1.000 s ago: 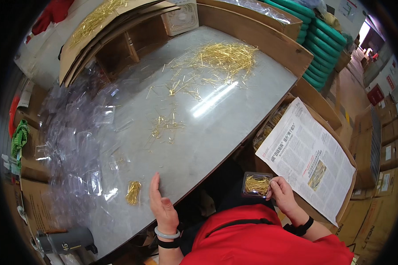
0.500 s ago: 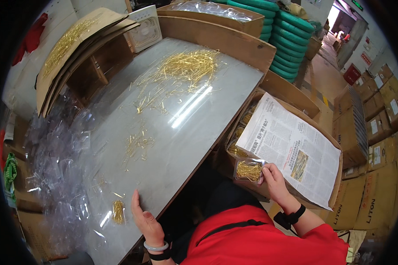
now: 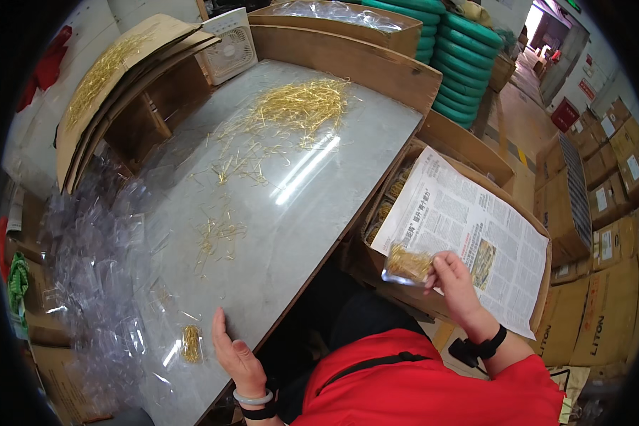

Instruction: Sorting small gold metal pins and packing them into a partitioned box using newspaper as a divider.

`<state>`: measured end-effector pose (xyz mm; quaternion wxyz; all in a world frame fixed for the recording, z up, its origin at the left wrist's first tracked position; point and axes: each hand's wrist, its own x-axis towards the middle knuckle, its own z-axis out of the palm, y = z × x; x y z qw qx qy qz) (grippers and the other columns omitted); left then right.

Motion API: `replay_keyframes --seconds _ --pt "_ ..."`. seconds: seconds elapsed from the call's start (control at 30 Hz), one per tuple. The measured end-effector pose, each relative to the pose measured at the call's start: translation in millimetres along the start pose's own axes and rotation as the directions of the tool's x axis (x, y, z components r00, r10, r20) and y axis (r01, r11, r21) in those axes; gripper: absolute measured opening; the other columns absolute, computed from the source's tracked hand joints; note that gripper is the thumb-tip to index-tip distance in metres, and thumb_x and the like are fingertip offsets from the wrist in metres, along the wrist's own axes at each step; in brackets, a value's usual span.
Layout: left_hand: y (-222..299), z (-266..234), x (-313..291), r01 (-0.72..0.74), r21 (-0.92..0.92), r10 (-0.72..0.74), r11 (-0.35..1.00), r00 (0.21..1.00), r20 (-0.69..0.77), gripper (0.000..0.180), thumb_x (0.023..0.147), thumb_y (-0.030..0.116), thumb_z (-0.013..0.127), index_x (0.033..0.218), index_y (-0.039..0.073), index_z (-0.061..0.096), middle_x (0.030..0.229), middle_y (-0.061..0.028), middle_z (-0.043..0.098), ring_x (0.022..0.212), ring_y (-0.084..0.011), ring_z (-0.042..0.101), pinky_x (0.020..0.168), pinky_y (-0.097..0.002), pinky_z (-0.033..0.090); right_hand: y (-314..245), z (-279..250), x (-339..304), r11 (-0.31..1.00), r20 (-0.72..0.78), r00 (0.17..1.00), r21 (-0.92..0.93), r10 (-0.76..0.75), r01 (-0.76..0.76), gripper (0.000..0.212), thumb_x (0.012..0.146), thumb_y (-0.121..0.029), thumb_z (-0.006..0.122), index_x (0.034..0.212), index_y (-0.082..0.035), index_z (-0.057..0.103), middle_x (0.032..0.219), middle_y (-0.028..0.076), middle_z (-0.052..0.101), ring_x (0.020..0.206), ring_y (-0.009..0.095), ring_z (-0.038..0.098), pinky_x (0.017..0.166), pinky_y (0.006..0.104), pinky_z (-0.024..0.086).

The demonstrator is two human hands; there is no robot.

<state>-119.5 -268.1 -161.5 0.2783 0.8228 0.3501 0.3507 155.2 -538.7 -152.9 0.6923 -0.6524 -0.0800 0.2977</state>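
Observation:
My right hand pinches the edge of a clear plastic box filled with thin gold-coloured wire pieces. The box is tilted and slightly blurred above a newspaper lying over an open carton at the table's right side. My left hand, fingers stretched out and holding nothing, rests at the near edge of the grey table. Just left of it lies a small bundle of gold wire pieces, apparently in a clear box. A large loose heap of gold wire pieces spreads at the table's far end.
Many clear plastic boxes pile along the table's left side. A cardboard shelf with more wire pieces on top stands at the far left, beside a white fan. Green coiled hoses stack behind the table; cartons line the right.
My right hand has shifted slightly right and up with the plastic box, which now tilts over the newspaper's edge. My left hand stays at the table edge.

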Motion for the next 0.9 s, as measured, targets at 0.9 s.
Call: replay_keyframes --seconds 0.9 --pt "9.1 -1.9 0.2 0.011 0.114 -0.018 0.993 0.998 0.064 0.066 0.105 0.048 0.029 0.138 -0.007 0.045 0.139 -0.0247 0.05 0.129 -0.0417 0.047 0.109 -0.0461 0.035 35.8 -18.9 86.1 0.909 -0.167 0.934 -0.229 0.315 -0.348 0.019 0.093 -0.015 0.064 0.098 0.002 0.058 0.077 0.009 0.063 0.061 0.016 0.063 0.052 0.0269 0.053"
